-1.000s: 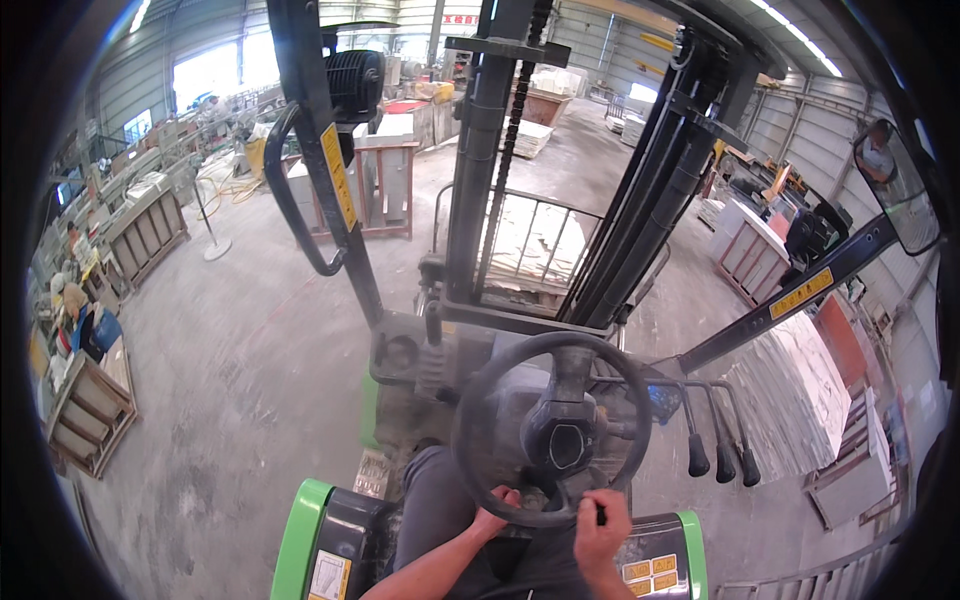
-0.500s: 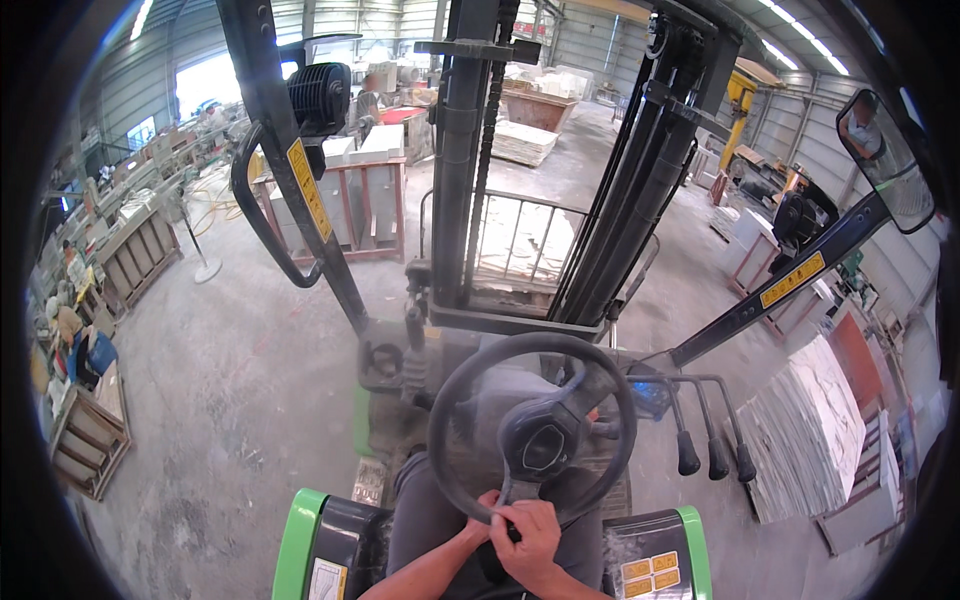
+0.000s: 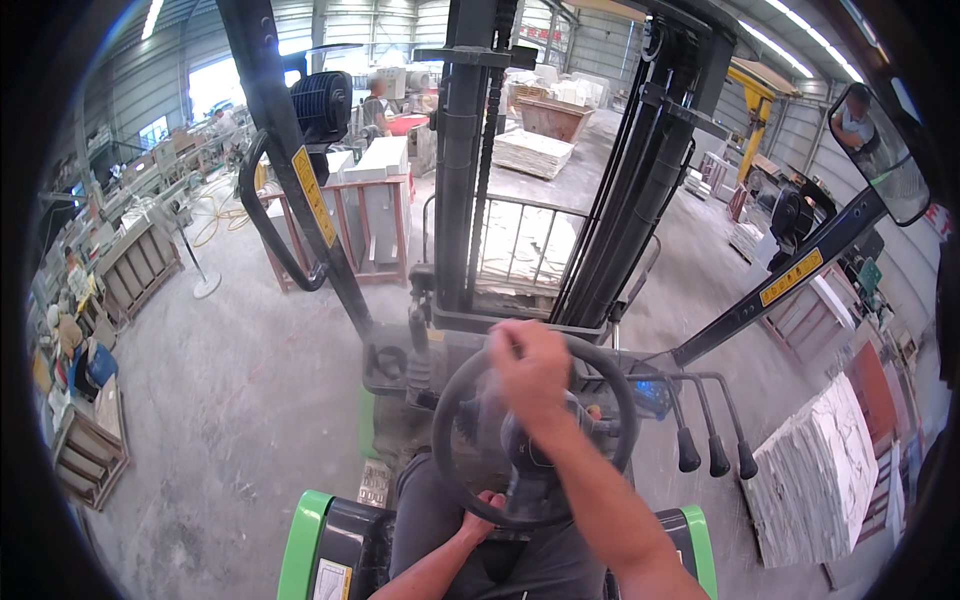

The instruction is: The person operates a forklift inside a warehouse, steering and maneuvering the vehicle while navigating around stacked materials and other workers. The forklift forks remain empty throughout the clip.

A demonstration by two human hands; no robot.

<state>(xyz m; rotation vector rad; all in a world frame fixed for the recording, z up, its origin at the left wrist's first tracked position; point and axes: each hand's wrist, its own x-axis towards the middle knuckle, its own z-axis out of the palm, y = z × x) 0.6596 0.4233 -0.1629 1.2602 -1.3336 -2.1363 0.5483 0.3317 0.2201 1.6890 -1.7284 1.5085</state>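
In front of me is the black steering wheel of a forklift. My right hand, blurred by motion, is closed at the top of its rim, with the forearm reaching across the wheel. Whether a knob sits under that palm is hidden. My left hand stays low at the rim's bottom left, above my lap. Its fingers look curled, partly covered by the rim, so what they hold cannot be seen. Black-knobbed control levers stand right of the wheel, and another lever stands to its left.
Ahead, beyond the dark mast, pale slabs lie behind the load guard. A slab rack stands front left and a slab stack at the right. A round-based stand is on the left floor. A person is far ahead.
My right hand has moved from the wheel's bottom to its top, and the wheel has turned. The left hand stays low. The surroundings have shifted slightly in view.
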